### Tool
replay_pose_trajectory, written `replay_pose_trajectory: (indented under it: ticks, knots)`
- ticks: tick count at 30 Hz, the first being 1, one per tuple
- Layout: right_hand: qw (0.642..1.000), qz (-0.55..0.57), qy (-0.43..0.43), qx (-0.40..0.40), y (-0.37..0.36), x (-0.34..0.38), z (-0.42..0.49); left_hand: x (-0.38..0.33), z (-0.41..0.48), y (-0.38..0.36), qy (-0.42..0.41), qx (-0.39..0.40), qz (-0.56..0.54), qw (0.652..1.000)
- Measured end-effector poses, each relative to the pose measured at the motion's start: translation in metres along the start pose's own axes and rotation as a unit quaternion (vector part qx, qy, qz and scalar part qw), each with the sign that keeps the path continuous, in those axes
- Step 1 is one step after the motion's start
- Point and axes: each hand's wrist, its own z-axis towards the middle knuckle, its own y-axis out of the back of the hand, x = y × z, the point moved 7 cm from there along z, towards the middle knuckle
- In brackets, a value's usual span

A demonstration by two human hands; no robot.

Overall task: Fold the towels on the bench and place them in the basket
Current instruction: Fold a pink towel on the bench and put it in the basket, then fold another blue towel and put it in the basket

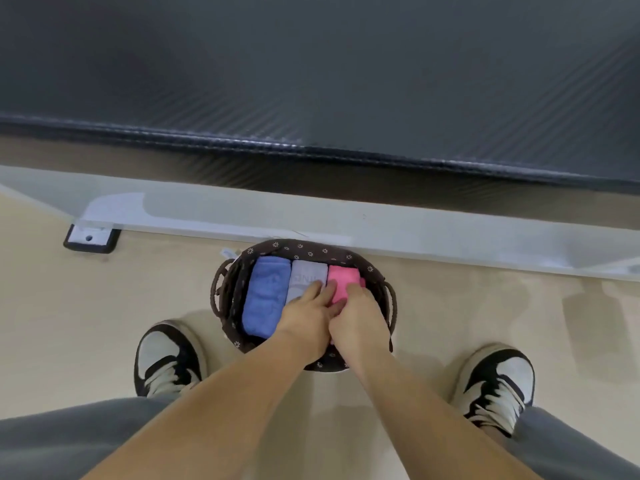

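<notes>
The pink towel (341, 277) sits folded at the right end of the woven oval basket (304, 249), beside the grey towel (308, 271) and blue towel (265, 296). The left hand (306, 315) presses with straight fingers along its edge. The right hand (362, 313) curls its fingers over it. It is probably soft, light and floppy (best held by the fold).

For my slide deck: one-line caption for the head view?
Left hand and right hand touch a pink towel beside grey towel and blue towel in the basket.

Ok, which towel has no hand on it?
The blue towel, leftmost; the left hand and right hand cover the grey towel and pink towel.
</notes>
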Motion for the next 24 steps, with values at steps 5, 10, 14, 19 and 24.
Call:
replay_pose_trajectory:
  ticks: [5, 10, 14, 19, 24]
  knots:
    - [0.981, 0.128, -0.068, 0.127, 0.0, -0.01, 0.013, -0.009, 0.005, -0.002, 0.007, 0.005, 0.057, 0.998]
    - [0.942, 0.23, -0.175, 0.169, 0.004, -0.015, 0.018, -0.004, 0.001, -0.004, -0.003, 0.033, 0.004, 0.999]
    - [0.931, 0.244, -0.228, 0.146, 0.009, -0.011, 0.023, 0.003, -0.007, -0.005, -0.015, 0.029, -0.07, 0.997]
    - [0.943, 0.245, -0.2, 0.101, 0.03, 0.005, 0.008, 0.003, -0.03, 0.034, -0.01, -0.03, -0.144, 0.989]
    - [0.973, 0.152, -0.111, 0.136, 0.088, 0.038, -0.029, -0.018, -0.072, 0.114, -0.013, -0.084, -0.156, 0.984]
